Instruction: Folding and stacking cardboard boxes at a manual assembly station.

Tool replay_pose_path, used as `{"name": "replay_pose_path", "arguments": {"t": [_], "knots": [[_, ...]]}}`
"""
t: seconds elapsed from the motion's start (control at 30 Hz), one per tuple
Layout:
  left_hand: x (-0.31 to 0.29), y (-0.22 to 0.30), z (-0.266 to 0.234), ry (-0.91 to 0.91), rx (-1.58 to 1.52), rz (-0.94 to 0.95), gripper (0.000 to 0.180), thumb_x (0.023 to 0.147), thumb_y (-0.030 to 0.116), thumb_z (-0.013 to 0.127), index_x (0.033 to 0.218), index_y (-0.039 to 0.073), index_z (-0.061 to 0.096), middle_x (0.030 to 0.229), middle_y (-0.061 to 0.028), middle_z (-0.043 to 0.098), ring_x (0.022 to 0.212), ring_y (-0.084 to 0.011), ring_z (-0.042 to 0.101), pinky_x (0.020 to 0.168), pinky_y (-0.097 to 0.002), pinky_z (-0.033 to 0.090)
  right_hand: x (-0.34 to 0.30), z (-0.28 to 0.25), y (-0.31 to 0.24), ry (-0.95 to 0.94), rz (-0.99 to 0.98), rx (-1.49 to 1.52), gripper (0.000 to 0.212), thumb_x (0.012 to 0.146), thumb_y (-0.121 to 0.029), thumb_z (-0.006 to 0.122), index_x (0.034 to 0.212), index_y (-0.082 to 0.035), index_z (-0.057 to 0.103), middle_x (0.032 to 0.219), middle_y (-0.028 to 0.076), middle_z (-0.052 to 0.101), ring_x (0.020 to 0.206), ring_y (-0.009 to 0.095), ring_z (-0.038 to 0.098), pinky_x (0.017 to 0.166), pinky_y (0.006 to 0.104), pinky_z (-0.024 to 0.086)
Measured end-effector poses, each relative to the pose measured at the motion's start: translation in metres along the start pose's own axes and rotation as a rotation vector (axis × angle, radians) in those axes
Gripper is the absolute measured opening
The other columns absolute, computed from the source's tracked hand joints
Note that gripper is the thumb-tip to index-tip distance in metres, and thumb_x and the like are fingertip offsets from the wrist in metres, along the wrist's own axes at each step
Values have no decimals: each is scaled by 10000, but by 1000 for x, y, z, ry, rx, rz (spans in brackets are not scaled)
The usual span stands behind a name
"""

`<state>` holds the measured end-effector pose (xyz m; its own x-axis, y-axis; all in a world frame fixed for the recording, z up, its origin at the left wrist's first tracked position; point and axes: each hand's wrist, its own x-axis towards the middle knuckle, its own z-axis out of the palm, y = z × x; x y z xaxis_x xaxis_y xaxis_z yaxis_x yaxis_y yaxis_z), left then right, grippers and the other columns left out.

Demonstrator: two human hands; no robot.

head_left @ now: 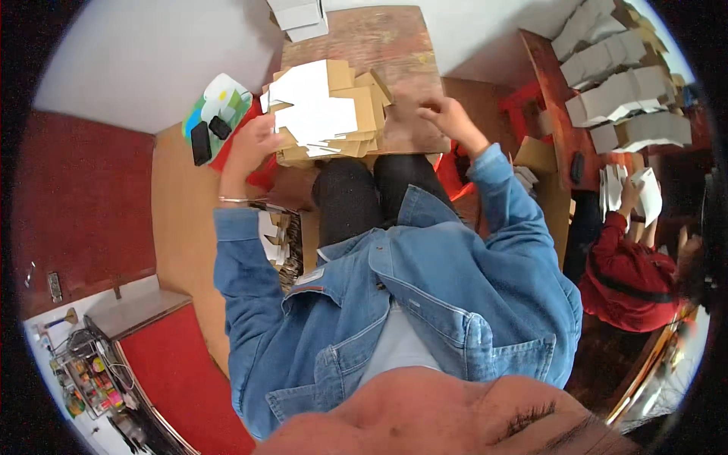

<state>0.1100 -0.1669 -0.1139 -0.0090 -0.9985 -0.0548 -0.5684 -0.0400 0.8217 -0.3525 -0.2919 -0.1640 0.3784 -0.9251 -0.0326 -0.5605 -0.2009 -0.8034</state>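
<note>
A pile of flat die-cut carton blanks [318, 114], some white side up and some brown, lies unevenly on the wooden table in front of me. At the pile's near left corner is my left hand [256, 140], its fingers loosely bent and apart against the edge; whether it touches the top sheets is hard to see. To the right of the pile, my right hand [447, 121] hovers over the table, thumb and fingers slightly curled and apart, with nothing visible in it.
The worn wooden table [394, 45] bears white boxes [299, 17] at its far end. A green and white bag with black objects [216, 114] sits on a red stool at left. Stacked white cartons [629, 95] line another table, where a person in red [629, 280] handles white pieces.
</note>
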Motion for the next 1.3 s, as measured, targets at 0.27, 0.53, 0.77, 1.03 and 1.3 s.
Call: {"name": "replay_pose_path", "arguments": {"t": [0.27, 0.53, 0.77, 1.03, 1.3], "knots": [[39, -7, 97, 296, 620, -166, 907, 661, 470, 896, 1365, 10, 554, 1369, -251, 551, 1307, -425, 479, 1119, -525, 391, 26, 94, -100, -7, -255, -284, 524, 874, -509, 726, 1102, -38, 700, 1028, 209, 707, 934, 402, 686, 834, 507, 546], [42, 11, 123, 381, 742, -242, 1075, 741, 654, 805, 1507, 5, 418, 1512, -278, 438, 1438, -442, 365, 1198, -543, 286, 48, 144, -91, 80, -75, 122, 472, 762, -139, 755, 1159, 50, 582, 1013, 293, 689, 977, 454, 674, 841, 500, 553], [18, 0, 92, 681, 484, -17, 928, 846, 542, 789, 1468, -62, 457, 1452, -299, 511, 1308, -433, 526, 1092, -492, 439, 31, 117, -95, 107, -177, 535, 371, 855, -130, 655, 1198, 5, 616, 1072, 196, 696, 987, 322, 671, 862, 446, 547], [-13, 45, 109, 636, -45, 384, 543, 974, 36, 609, 1469, -78, 417, 1416, -219, 546, 1272, -312, 557, 1081, -412, 462, -43, 28, -25, 324, -43, 1041, 249, 995, -206, 631, 1162, -21, 628, 1101, 82, 674, 970, 214, 638, 866, 400, 542], [-60, 128, 166, 255, -412, 229, 911, 832, 89, 801, 1583, 32, 287, 1601, -146, 353, 1432, -305, 412, 1121, -451, 416, -117, 17, 26, 69, 124, 1575, 393, 1060, -286, 561, 1378, -55, 568, 1226, 29, 699, 1076, 156, 678, 862, 313, 560]]}}
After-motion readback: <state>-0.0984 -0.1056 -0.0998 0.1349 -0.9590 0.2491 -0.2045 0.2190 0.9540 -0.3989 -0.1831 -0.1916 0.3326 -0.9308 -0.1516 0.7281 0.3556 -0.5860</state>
